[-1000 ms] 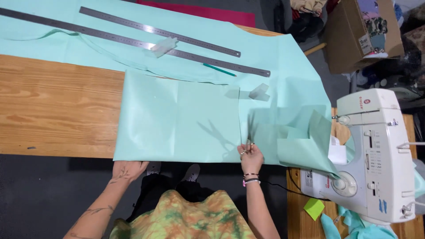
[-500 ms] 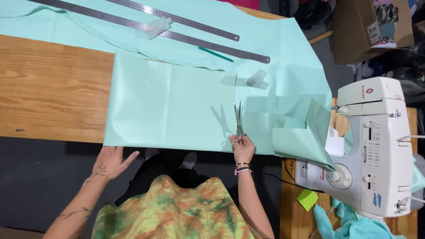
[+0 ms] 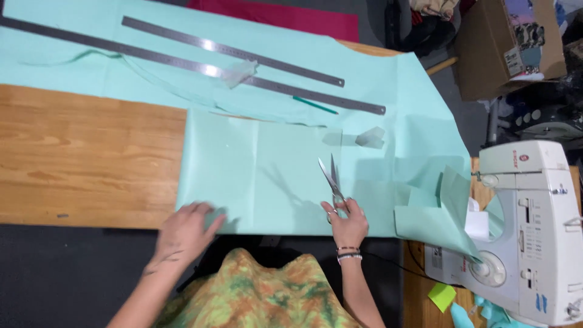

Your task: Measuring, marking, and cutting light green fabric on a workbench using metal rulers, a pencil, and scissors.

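Gripping scissors w/ right hand, left hand on mint fabric

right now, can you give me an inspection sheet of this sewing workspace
surface: wooden table, bare at the left, mostly covered by mint green fabric.
job's things: scissors, blades open over the fabric, which lies flat and hangs off the near edge.
clutter: two long metal rulers lying on the fabric, a green pencil, small fabric scraps.
grippers: right hand holds the scissors; left hand rests on the fabric's near edge.
cables: a dark cord runs toward the sewing machine.
surroundings: cardboard box, red cloth, dark floor.
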